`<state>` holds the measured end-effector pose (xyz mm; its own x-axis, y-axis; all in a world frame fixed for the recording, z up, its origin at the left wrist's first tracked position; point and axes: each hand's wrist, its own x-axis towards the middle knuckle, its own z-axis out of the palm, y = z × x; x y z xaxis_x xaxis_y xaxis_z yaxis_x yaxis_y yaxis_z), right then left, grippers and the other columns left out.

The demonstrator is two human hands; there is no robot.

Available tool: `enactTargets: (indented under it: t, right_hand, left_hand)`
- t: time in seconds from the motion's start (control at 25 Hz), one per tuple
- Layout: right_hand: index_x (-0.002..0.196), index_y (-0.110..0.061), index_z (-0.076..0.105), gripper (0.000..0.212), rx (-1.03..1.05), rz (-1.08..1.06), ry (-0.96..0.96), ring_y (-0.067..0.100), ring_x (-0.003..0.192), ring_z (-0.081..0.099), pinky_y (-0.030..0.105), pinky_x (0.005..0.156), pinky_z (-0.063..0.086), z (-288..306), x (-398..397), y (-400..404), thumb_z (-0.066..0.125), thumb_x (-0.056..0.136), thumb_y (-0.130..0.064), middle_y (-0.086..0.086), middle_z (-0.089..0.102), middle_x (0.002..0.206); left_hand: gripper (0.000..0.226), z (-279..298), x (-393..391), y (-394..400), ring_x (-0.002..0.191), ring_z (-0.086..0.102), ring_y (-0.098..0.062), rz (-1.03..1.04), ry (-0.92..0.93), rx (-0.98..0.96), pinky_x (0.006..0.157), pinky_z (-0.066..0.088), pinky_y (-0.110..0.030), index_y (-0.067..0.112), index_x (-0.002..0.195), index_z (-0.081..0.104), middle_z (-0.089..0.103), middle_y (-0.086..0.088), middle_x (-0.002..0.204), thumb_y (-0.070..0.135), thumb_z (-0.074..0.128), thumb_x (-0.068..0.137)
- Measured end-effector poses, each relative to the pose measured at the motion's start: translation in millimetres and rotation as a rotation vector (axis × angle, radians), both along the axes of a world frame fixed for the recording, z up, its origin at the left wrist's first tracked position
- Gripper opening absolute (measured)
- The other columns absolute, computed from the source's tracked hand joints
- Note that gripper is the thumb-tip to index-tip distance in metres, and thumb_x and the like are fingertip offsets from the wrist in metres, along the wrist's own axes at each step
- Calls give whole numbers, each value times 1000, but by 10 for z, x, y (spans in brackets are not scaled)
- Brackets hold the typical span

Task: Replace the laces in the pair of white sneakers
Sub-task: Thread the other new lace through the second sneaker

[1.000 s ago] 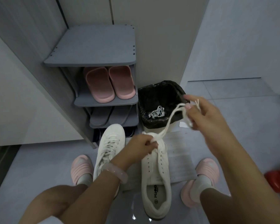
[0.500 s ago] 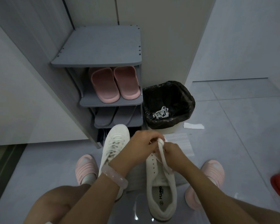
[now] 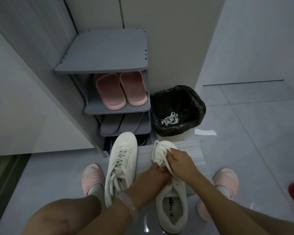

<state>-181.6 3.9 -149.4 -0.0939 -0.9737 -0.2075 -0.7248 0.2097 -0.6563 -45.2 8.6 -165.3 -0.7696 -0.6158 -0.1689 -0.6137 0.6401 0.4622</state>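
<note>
Right hand (image 3: 180,162) fingers (image 3: 171,154) pinch lace (image 3: 168,167) over sneaker (image 3: 172,200).

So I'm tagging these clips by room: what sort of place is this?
Probably a home entryway: a grey shoe rack holding pink slippers, a lined bin beside it, tiled floor.

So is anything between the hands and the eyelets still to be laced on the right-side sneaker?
Nothing visible. Both the left hand and right hand are already on the right-side sneaker, holding the lace at its upper. The open eyelets nearer the person are bare, apart from the hands themselves.
</note>
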Motion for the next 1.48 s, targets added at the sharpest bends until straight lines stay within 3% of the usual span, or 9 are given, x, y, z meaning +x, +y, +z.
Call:
enactTargets:
  t: [0.16, 0.32, 0.44, 0.56, 0.68, 0.88, 1.12, 1.32, 1.48]
  right_hand:
    - [67, -12, 53, 33, -155, -124, -158, 15, 61, 50, 22, 59, 37, 323, 30, -44, 41, 97, -16, 2, 53, 63]
    - [70, -12, 49, 35, 32, 63, -135, 16, 66, 46, 23, 58, 34, 453, -59, -84, 36, 99, -25, 2, 50, 68]
    - [69, -18, 44, 39, 258, 275, 49, 19, 76, 47, 28, 66, 34, 215, -57, 38, 31, 100, -38, -1, 48, 72]
    - [71, -18, 48, 41, 234, 256, 116, 23, 83, 53, 27, 71, 35, 62, -37, 183, 30, 100, -41, -2, 53, 74]
    - [106, -11, 57, 45, 146, 281, 249, 28, 97, 59, 31, 76, 39, 23, -21, 215, 26, 100, -42, 11, 63, 105]
    - [106, -10, 57, 44, 127, 324, 284, 27, 99, 59, 28, 70, 33, -13, -21, 196, 27, 100, -41, 11, 63, 109]
    - [86, -13, 58, 36, 187, 358, 152, 26, 90, 57, 29, 73, 37, 266, -106, 143, 36, 99, -37, 11, 62, 96]
    - [68, -23, 58, 29, 142, 344, -122, -1, 54, 51, 12, 56, 39, 839, -306, 96, 48, 95, -28, -8, 53, 59]
    - [56, -21, 47, 39, -64, 63, -329, -1, 44, 43, 10, 50, 36, 852, -292, 110, 46, 96, -16, -6, 48, 52]
  left_hand:
    - [52, -37, -42, 30, 114, 44, -27, 5, -169, -28, 85, 40, -34, 23, 138, 41, 50, -3, 135, 38, 17, 94]
    - [36, 10, 2, -99, 109, 55, -20, 94, 69, 193, 94, 45, -32, 20, 120, 60, 62, -2, 121, 25, 39, 92]
    - [26, 80, 53, -383, 88, 62, -18, 628, 319, 260, 79, 45, -19, 9, 87, 71, 70, -8, 94, -1, 48, 83]
    - [22, -96, 9, -618, 89, 62, -34, 1138, 396, 393, 80, 49, -36, 6, 79, 65, 68, -17, 91, 6, 45, 87]
    - [26, -264, -194, -618, 96, 62, -38, 995, 227, 576, 81, 48, -38, -3, 86, 68, 67, -25, 97, 15, 49, 91]
    - [11, -73, -355, -612, 84, 62, -21, 1013, 340, 227, 74, 47, -28, 6, 85, 69, 69, -9, 87, 7, 58, 84]
    - [25, 599, -305, -536, 74, 56, -7, 691, 689, 737, 68, 44, -13, 13, 73, 63, 64, 0, 77, -5, 48, 83]
    - [22, 579, 215, -516, 84, 55, -12, 758, 218, 28, 72, 35, -14, 12, 105, 64, 59, 4, 98, 7, 50, 88]
    - [32, 390, 213, -141, 97, 62, -17, 107, 181, -53, 83, 40, -14, 12, 105, 69, 68, -4, 107, 19, 45, 85]
